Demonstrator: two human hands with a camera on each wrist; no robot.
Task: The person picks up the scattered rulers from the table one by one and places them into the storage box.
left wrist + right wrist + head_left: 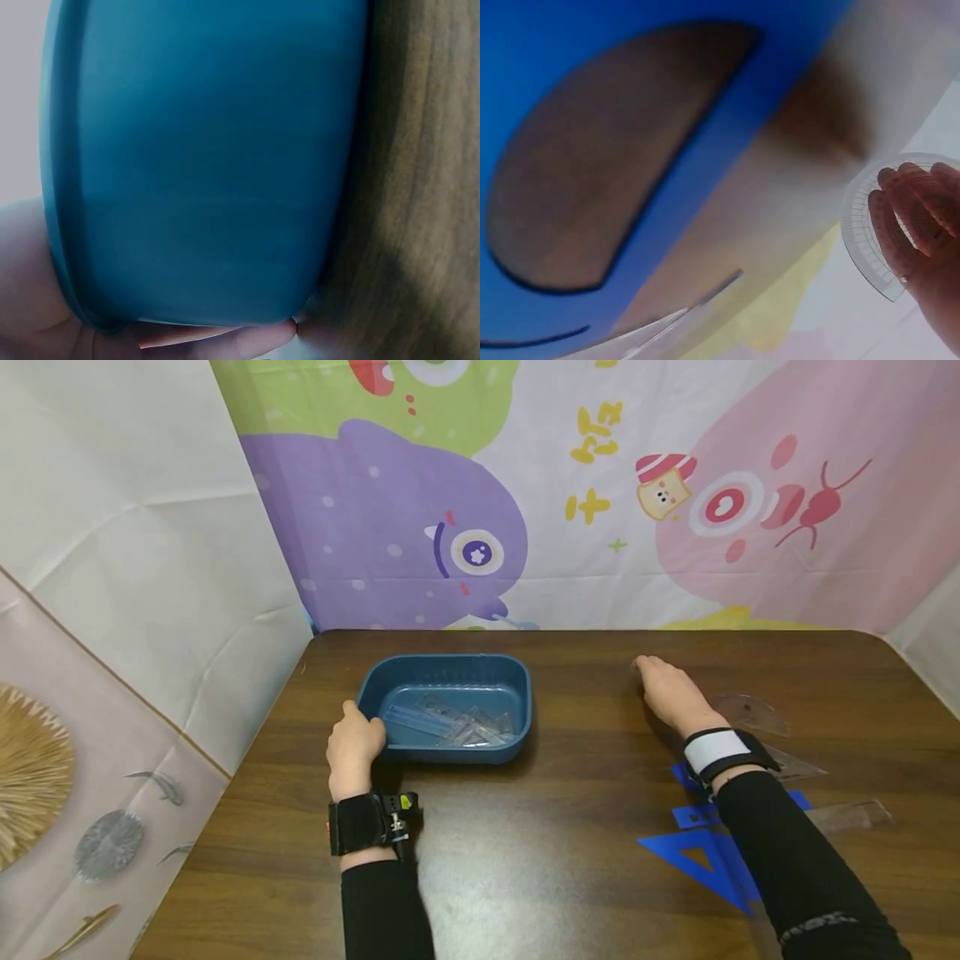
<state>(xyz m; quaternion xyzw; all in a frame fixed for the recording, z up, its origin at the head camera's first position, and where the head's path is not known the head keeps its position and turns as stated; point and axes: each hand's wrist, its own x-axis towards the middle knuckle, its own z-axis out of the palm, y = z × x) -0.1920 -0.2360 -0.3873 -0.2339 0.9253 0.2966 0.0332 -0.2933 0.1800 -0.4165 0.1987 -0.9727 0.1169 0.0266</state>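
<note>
A blue plastic box [450, 755] stands at the back left of the table, with several clear rulers [420, 720] and clear set squares [483, 727] inside. My left hand [356, 745] grips its left end, thumb over the rim and fingers [262, 341] around the side wall. Toward the back right, my right hand [671, 695] is held over the table. In the right wrist view it holds a clear protractor [861, 251], its fingers showing through the plastic. A blue protractor [712, 142] lies large and close before that wrist camera.
Another clear protractor [753, 713] and a clear set square [801, 767] lie right of my right wrist. A clear ruler [855, 815] sticks out beyond the sleeve. Blue set squares [671, 845] and other blue pieces are partly hidden under the forearm. A patterned cloth [555, 577] hangs behind the table.
</note>
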